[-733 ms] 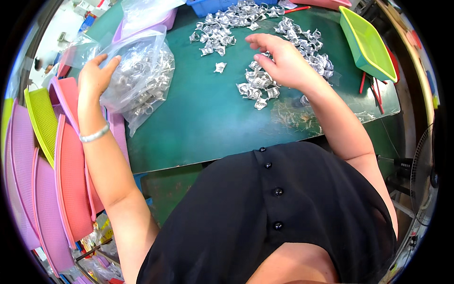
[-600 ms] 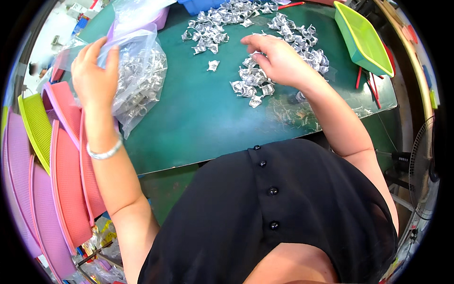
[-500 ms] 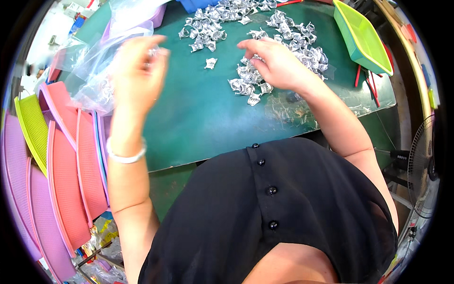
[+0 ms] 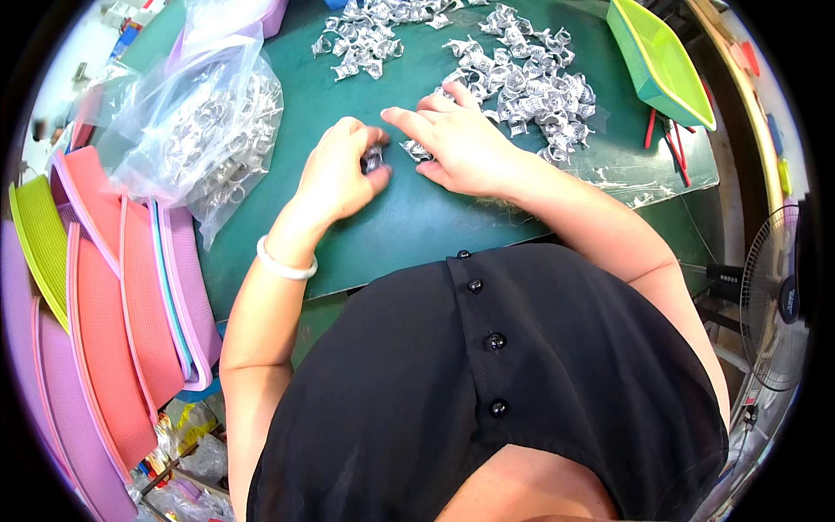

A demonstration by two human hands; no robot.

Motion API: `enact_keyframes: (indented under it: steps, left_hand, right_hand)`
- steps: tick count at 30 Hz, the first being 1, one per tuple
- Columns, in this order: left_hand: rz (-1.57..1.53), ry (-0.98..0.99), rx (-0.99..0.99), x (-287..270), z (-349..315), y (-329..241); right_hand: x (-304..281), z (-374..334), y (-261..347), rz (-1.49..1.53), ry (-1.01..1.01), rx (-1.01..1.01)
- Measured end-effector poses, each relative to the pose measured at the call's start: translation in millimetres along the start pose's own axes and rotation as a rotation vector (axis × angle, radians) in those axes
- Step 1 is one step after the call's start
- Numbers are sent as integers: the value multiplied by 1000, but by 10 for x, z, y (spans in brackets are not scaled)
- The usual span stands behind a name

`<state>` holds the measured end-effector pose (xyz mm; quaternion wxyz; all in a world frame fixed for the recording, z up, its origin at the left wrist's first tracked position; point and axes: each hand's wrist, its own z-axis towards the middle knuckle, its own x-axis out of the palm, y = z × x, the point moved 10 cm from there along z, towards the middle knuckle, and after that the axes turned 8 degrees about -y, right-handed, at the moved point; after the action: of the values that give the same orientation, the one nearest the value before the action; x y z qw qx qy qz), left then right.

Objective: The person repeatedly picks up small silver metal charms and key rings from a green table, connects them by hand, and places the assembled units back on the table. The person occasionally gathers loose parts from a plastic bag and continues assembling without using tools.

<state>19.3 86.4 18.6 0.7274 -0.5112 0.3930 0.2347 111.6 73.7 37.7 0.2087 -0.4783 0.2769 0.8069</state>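
Note:
My left hand point(image 4: 335, 174) is curled above the green table, its thumb and fingers around a small silver openwork metal piece point(image 4: 373, 159). Close by on the right, my right hand point(image 4: 465, 143) has its fingers stretched out, palm down. Under its fingertips and thumb lie more silver pieces point(image 4: 415, 150), partly hidden by the hand. Beyond that hand spreads a loose heap of the same pieces point(image 4: 531, 83). A second cluster point(image 4: 361, 35) lies farther off. To the left of my left hand, a clear plastic bag point(image 4: 222, 130) holds many such pieces.
Nested pink, purple and green plastic baskets point(image 4: 109, 313) stand along the table's left side. A yellow-green basket point(image 4: 665, 70) sits at the far right, with red-handled tools point(image 4: 676, 152) beside it. A fan point(image 4: 774, 300) stands off the table's right side. The green tabletop point(image 4: 409, 226) extends toward me.
My left hand has come away from the plastic bag, moving right and nearer to me. My right hand has moved left and slightly nearer, and the single stray piece no longer shows by itself.

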Motion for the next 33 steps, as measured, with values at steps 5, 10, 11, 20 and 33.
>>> enact_keyframes:
  steps: [5, 10, 11, 20, 33]
  left_hand:
    - [-4, -216, 162, -34, -175, -229]
    - [-413, -215, -87, 59, -205, 69]
    - [-364, -187, -91, 93, -224, 99]
    - [-61, -163, 70, 82, -226, -223]
    - [57, -146, 81, -57, -433, -178]
  right_hand:
    - [26, -13, 127, 258, -23, -19]
    - [-71, -34, 182, 377, -36, -99]
    - [-99, -41, 200, 377, -26, -104]
    - [-158, -41, 158, 455, -72, -4]
    - [-36, -108, 111, 70, 28, -46]
